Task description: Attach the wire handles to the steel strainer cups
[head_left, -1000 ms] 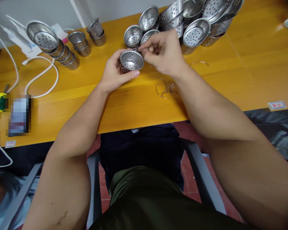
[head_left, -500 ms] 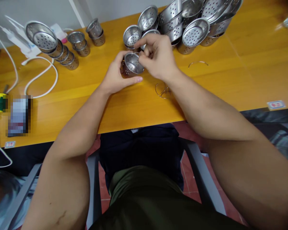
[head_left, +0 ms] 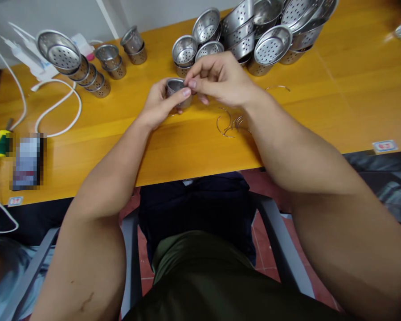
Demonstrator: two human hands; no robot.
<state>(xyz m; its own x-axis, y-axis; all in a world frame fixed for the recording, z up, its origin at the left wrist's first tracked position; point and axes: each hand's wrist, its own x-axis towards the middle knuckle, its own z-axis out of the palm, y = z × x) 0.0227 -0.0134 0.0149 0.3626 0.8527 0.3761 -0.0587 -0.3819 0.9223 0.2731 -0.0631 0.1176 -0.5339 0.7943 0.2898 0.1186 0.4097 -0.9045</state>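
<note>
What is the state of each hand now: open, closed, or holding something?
Left hand: closed around a small perforated metal cup.
Right hand: thumb and forefinger pinched together at the cup's rim; whether they hold anything cannot be told.

The cup [head_left: 174, 84] near twelve o'clock is silver-grey; silver baskets [head_left: 270, 49] at one are peppered with dark dots. Grain streaks the orange-yellow table [head_left: 187, 154]. At ten a cable [head_left: 80, 107] is white, at nine a handle [head_left: 0, 141] yellow and green, at six a shirt [head_left: 203, 278] dark green.
</note>
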